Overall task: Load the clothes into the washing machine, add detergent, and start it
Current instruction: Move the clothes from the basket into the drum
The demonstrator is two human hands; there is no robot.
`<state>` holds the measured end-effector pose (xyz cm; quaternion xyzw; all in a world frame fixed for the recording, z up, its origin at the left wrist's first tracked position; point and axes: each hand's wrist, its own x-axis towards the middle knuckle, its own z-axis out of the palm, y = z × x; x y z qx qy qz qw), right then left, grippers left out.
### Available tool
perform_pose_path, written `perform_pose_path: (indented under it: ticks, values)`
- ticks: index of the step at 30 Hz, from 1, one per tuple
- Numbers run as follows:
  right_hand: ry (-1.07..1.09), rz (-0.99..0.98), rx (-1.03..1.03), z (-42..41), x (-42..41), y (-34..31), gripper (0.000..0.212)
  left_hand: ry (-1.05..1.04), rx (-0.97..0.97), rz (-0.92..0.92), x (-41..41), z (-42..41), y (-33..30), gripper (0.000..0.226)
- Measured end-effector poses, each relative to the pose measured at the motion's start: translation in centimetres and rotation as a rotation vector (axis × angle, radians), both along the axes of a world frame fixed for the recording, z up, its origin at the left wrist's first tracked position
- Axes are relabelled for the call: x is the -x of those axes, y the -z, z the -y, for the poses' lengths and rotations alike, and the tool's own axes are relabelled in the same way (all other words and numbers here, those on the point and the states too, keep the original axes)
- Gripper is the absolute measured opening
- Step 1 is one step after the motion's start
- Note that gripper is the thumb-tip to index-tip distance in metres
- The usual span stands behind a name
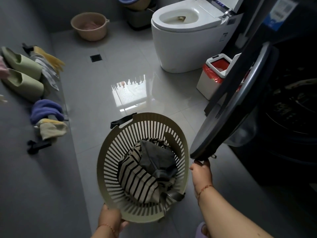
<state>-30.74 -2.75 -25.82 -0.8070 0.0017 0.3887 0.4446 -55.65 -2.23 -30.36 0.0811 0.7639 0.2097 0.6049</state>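
One basket (109, 152) (two garments inside); left hand (111, 219) grips it; right hand (201, 170) on door (236, 107).

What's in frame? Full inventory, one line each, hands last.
laundry basket: 1, beige slatted, floor centre, held at its near rim
striped garment: 1, cream and black, in basket
dark garment: 1, grey, on top of striped one
washing machine: 1, black, right, drum exposed
washer door: 1, dark, swung open
toilet: 1, white, top centre, lid up
bin: 1, white with red liner, beside toilet
basin: 1, beige, far floor
slippers: 2, green, left ledge
cloths: several, purple, yellow, grey, left ledge
floor drain: 1, black
left hand: 1, grips basket rim
right hand: 1, fingers at door's lower edge
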Motion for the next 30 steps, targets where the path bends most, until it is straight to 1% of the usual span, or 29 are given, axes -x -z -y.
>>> perform_pose_path:
  ticks: [2,7,8,11,15,17,21,23,27,30]
  values:
    - [0.037,-0.026,-0.015,-0.2,0.3,-0.1,0.059,-0.072,0.039,0.017,-0.1,-0.8,0.5,0.018]
    - [0.043,-0.057,-0.019,-0.7,0.8,0.5,0.06,-0.022,0.042,-0.008,1.3,-2.5,4.7,0.029]
    - [0.044,-0.067,-0.016,-0.9,0.9,0.9,0.061,-0.023,0.043,0.003,1.5,-2.9,4.7,0.031]
    - [0.031,-0.091,-0.014,-1.9,1.0,1.9,0.069,-0.02,-0.022,0.046,0.5,-4.0,1.9,0.033]
    - [-0.04,-0.117,-0.063,-3.8,1.6,0.1,0.051,-0.086,-0.046,0.104,0.7,-3.9,1.8,0.042]
    - [-0.092,-0.132,-0.052,-4.8,1.7,-0.3,0.048,-0.096,-0.045,0.124,1.4,-3.1,2.2,0.046]
    - [-0.162,-0.129,-0.017,-6.6,2.1,-0.7,0.03,-0.144,-0.055,0.159,2.9,-2.0,2.3,0.047]
    - [-0.194,-0.126,-0.014,-7.3,2.3,-0.8,0.026,-0.176,-0.061,0.167,3.6,-1.5,2.0,0.048]
    - [-0.236,-0.133,-0.011,-9.4,2.7,-1.1,0.017,-0.195,-0.068,0.151,5.0,-0.3,1.6,0.054]
    - [-0.284,-0.121,-0.013,-11.5,2.8,-0.8,0.011,-0.19,-0.058,0.112,5.9,0.4,1.0,0.053]
